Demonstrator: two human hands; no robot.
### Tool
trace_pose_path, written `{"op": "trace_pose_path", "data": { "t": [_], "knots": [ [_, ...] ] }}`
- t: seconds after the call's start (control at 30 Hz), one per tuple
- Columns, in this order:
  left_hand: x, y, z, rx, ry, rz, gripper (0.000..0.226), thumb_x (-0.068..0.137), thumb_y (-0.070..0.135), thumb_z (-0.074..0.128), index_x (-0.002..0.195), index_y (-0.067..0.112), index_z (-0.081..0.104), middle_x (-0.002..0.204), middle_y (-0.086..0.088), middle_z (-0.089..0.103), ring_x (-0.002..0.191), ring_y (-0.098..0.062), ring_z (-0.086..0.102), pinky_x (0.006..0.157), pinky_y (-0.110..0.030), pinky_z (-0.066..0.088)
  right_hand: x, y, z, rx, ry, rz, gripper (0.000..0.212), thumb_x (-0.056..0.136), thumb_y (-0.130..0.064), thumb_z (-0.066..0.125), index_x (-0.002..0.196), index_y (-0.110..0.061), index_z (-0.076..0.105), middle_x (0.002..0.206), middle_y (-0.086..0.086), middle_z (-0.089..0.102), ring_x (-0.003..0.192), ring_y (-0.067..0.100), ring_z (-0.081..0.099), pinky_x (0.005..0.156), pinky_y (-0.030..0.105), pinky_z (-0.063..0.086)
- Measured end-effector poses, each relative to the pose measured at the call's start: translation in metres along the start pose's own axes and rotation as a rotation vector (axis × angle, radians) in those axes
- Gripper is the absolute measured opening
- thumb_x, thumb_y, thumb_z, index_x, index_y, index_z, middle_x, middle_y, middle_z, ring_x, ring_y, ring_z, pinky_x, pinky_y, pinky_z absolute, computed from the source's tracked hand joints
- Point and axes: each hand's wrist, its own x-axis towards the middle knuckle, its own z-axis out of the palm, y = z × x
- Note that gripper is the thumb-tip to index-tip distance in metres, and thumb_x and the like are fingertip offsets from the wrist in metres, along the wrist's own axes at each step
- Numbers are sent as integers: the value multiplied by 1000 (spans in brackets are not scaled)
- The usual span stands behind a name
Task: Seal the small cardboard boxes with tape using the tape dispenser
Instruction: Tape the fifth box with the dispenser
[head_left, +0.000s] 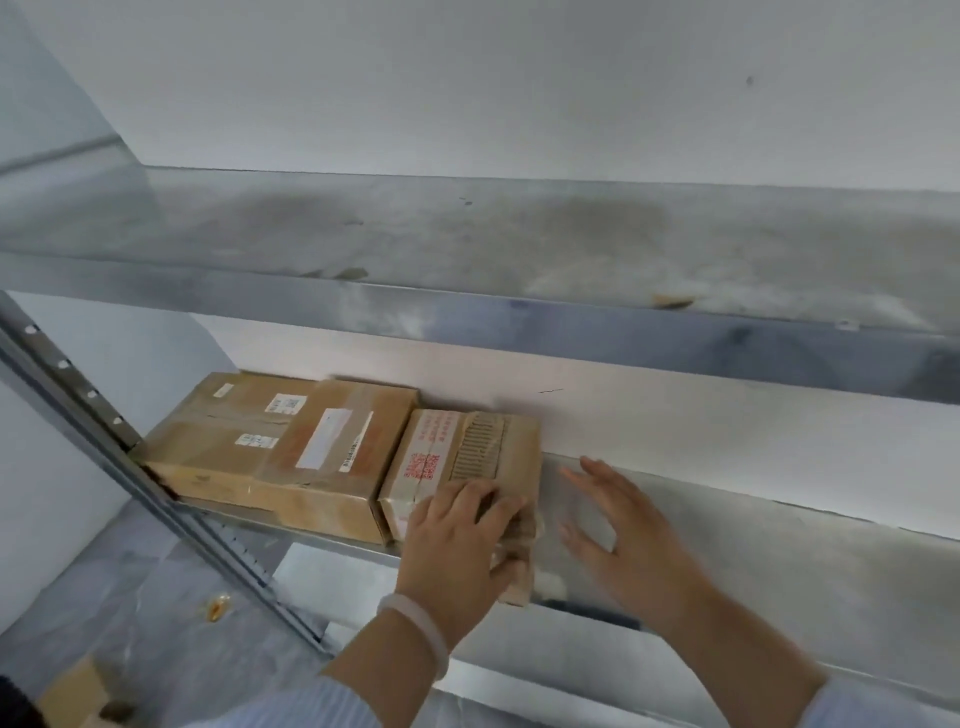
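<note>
Left hand (457, 540) grips the near end of the small cardboard box (467, 452), with fingers curled over the top edge and thumb on the crumpled end face. The box is a brown oblong with red print along its left half. Just beyond the fingers a torn patch exposes ribbed corrugation, and glossy tape wrinkles at the near corner. It sits on the lower shelf (779, 561), dull grey sheet metal that looks scuffed.

Right hand (618, 525) is just right of the box with fingers spread and palm down over the shelf. It holds nothing and is motion-blurred; contact with the shelf can't be told.

A smooth, pale bangle (421, 623) is on the left wrist.

Left of the left hand, touching the small box, is a taped brown box (332, 457) with white labels. Further left is a flat carton (228, 426), also labelled.

A perforated metal upright (104, 431) slants at far left. The upper shelf (519, 234) is above both hands, grey metal and smudged.
</note>
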Motion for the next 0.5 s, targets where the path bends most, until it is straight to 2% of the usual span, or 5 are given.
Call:
{"op": "trace_pose_path", "data": {
  "t": [0.2, 0.37, 0.5],
  "knots": [
    [6, -10, -1, 68, -41, 23, 56, 68, 58, 74, 118, 38, 58, 117, 9, 61, 109, -21, 58, 91, -44, 50, -33, 3, 6, 6, 65, 64, 56, 95, -47, 54, 146, -43, 31, 148, -33, 12, 143, -4, 14, 114, 14, 12],
    [7, -15, -1, 67, -52, 47, 57, 69, 59, 73, 119, 38, 56, 118, 8, 60, 108, -22, 58, 91, -45, 48, -52, 0, 1, -32, 134, 102, 55, 95, -48, 53, 146, -44, 32, 147, -34, 10, 141, -1, 25, 110, 15, 19],
    [14, -6, -4, 44, -53, 86, 58, 69, 64, 64, 119, 36, 53, 120, 4, 58, 111, -26, 56, 98, -52, 46, -70, 6, -4, -138, 217, 54, 59, 90, -63, 39, 146, -43, 34, 151, -28, 16, 142, -7, 11, 115, 23, 25]
  ]
}}
